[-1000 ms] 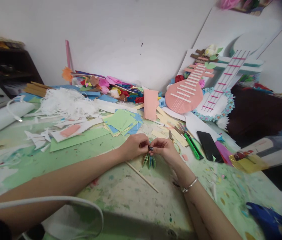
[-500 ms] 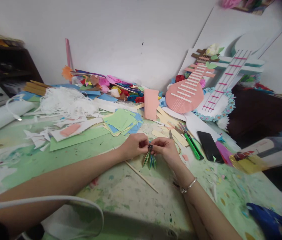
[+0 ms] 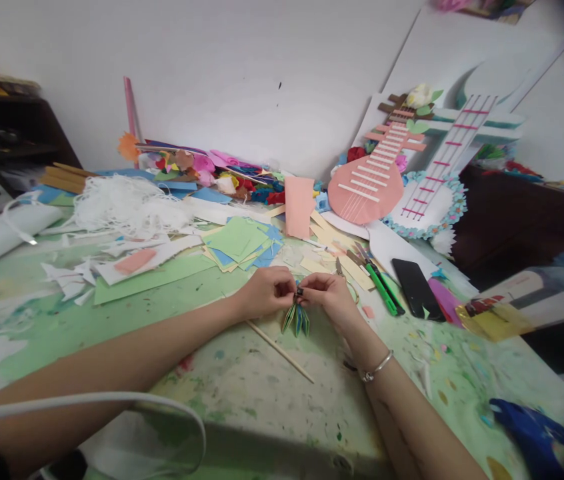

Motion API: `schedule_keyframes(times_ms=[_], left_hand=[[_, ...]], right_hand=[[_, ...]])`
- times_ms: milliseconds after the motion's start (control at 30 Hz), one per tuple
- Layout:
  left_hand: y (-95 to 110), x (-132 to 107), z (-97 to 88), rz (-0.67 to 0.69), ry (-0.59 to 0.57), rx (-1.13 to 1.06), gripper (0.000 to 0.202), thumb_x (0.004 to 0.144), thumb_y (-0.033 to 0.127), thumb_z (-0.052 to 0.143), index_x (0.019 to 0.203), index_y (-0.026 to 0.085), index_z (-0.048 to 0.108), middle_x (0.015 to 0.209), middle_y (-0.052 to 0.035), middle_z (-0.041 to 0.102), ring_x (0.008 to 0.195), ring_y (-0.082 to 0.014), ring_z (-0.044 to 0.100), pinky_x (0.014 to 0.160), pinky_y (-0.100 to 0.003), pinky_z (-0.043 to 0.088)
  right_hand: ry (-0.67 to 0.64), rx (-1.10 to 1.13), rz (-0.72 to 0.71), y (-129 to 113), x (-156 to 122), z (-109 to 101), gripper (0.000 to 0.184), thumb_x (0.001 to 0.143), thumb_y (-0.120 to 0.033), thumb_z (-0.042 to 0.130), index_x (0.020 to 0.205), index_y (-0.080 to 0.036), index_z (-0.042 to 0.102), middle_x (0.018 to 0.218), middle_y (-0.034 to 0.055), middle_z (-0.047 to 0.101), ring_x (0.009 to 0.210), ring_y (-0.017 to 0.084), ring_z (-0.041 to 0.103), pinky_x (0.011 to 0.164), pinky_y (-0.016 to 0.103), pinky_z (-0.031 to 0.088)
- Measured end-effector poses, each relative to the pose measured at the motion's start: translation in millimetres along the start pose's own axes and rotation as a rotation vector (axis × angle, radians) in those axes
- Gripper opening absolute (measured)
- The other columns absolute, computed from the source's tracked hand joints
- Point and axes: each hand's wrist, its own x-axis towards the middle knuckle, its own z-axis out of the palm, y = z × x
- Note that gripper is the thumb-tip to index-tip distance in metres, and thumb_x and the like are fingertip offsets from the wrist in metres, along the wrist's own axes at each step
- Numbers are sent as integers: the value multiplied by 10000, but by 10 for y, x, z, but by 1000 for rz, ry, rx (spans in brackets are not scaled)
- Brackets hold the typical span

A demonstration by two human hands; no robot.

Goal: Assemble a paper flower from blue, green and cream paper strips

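Fingertips of my left hand (image 3: 269,293) and my right hand (image 3: 332,300) meet over a small bundle of folded paper (image 3: 296,322) in green, blue and yellow. Its folds fan out downward below my fingers. A small black clip (image 3: 300,292) shows at the top of the bundle, between the two hands; how it is fixed is partly hidden by the fingers. Both hands are closed in a pinch there. A thin wooden stick (image 3: 285,355) lies on the table just below the left hand. Scissors (image 3: 345,277) lie partly behind the right hand.
Square paper sheets (image 3: 239,240) are stacked beyond my hands. A green cutter (image 3: 385,288) and a black phone (image 3: 417,290) lie to the right. Shredded white paper (image 3: 127,205) is heaped at left; a pink paper lute (image 3: 367,190) leans at the back. A white cable (image 3: 182,404) loops in front.
The view has shifted slightly, so the whole scene sits a little further left. My hands keep the same pinch on the folded paper, with hardly any movement.
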Motion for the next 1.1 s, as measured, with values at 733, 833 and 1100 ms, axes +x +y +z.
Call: schedule_keyframes(times_ms=[733, 833, 1100], left_hand=[[34, -9, -32, -2, -70, -42, 102, 670, 115, 538, 673, 127, 640, 686, -37, 620, 654, -109, 561, 638, -211, 449], [28, -7, -50, -37, -55, -84, 104, 667, 119, 551, 708, 121, 647, 718, -46, 623, 656, -112, 574, 628, -211, 462], [-20, -2, -18, -67, 7, -19, 115, 684, 161, 595, 718, 129, 700, 712, -53, 622, 617, -103, 568, 561, -194, 442]], right_hand=[[-67, -7, 5, -22, -4, -20, 153, 544, -165, 704, 639, -119, 594, 536, -6, 620, 470, 92, 581, 496, 196, 468], [-70, 16, 32, -16, -4, -38, 169, 535, -168, 719, 643, -114, 601, 561, 4, 631, 485, 97, 592, 509, 199, 477], [-77, 55, 60, 21, 6, -77, 205, 529, -185, 743, 675, -111, 620, 590, 13, 640, 519, 104, 613, 530, 200, 495]])
